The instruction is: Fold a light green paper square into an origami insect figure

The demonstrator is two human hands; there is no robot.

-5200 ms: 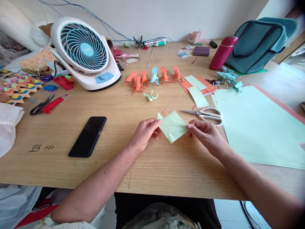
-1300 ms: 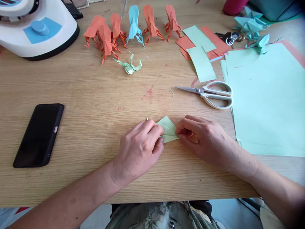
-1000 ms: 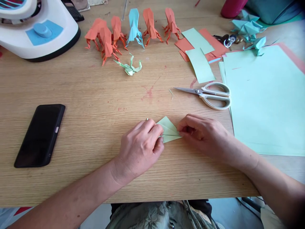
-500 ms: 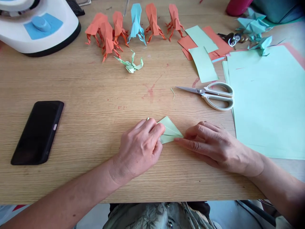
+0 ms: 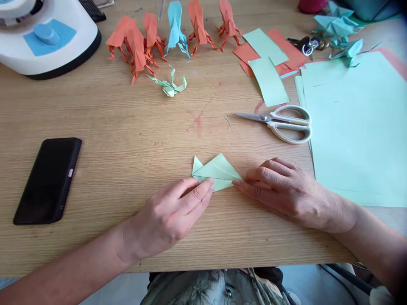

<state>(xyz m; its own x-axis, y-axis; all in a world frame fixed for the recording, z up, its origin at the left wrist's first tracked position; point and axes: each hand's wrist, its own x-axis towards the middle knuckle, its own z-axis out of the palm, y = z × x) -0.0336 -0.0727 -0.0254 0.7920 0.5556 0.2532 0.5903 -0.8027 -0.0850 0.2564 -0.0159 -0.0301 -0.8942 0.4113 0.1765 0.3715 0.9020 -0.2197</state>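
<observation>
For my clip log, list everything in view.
Creased paper: one, green, front centre
Standing paper figures: five orange, one blue, back
Spindly paper figure: one, green, before those
Pointed paper figures: several, teal, back right
Metal scissors: one, white-handled, right
Paper sliver: one, green, by scissors
Paper rectangles: two, green, behind scissors
Paper pieces: several, orange, under rectangles
Key bunch: one, metallic, back right
Large paper sheets: stacked, green, right
Flat phone: one, black, left
Knobbed appliance: one, white, back left
Cropped objects: two, magenta, teal, back right
Wooden table: one, brown, underneath
Patterned garment: one, greyish, below
Left hand, right hand: two, bare, touching creased paper
</observation>
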